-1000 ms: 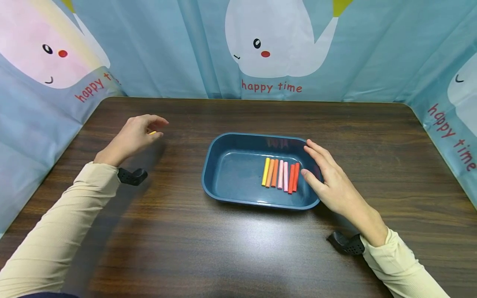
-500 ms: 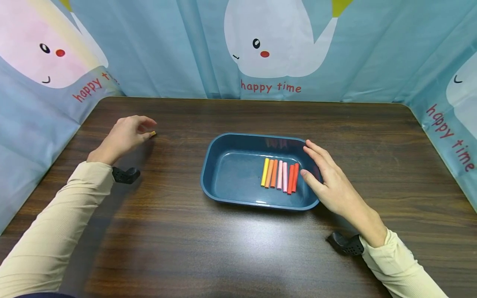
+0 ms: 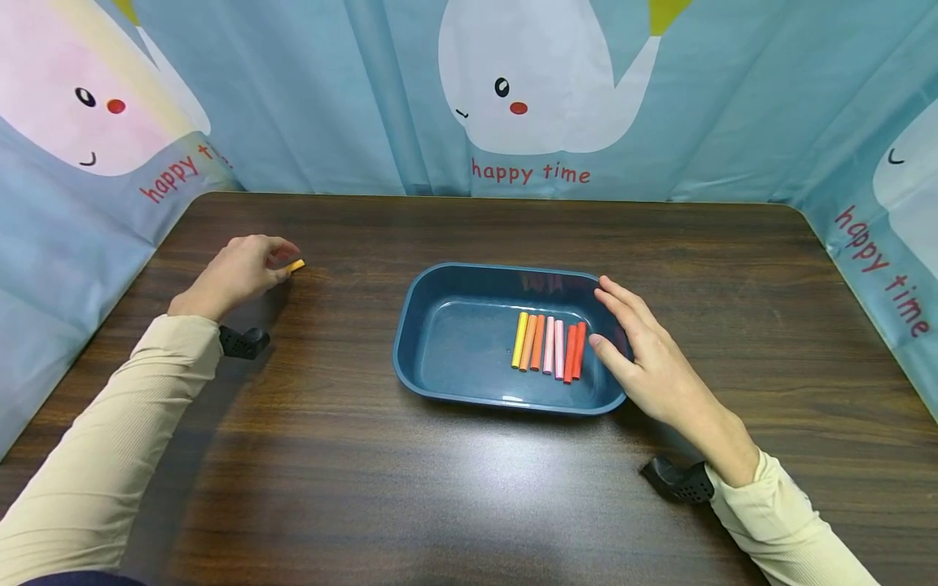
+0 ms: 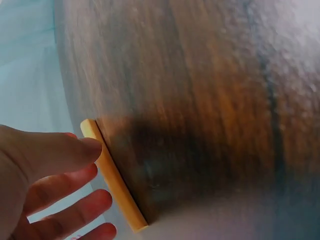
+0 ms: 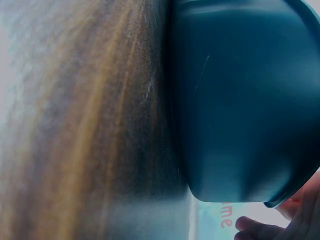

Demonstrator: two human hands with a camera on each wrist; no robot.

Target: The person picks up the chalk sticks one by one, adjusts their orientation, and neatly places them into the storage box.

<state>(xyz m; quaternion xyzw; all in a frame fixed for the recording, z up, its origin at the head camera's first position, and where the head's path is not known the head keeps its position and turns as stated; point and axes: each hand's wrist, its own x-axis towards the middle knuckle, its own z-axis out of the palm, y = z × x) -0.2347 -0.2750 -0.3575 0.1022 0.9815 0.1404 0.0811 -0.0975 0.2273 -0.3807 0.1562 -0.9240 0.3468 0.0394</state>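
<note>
A short yellow-orange stick [image 4: 118,182], like an unwrapped crayon or chalk, lies on the table at the far left. My left hand [image 3: 230,277] is beside it. In the left wrist view the thumb overlaps the stick, and the other visible fingers are spread apart from it. My right hand [image 3: 663,370] rests at the right end of a dark blue tray [image 3: 432,382], fingers fairly straight on the rim and thumb over the inside. Within the tray stands a row of sticks: one yellow [image 3: 519,340], then orange [image 3: 532,342], pink [image 3: 554,346] and red [image 3: 575,352].
The dark wood-grain table [image 3: 344,456] reaches back to a light blue curtain [image 3: 308,98] with whale prints. That curtain also encloses the left and right sides. A black wrist camera strap [image 3: 244,343] sits at each cuff.
My left hand has moved left and down to the table with the yellow-orange stick, then drawn slightly back, and more of the stick shows. The right hand and tray have stayed put.
</note>
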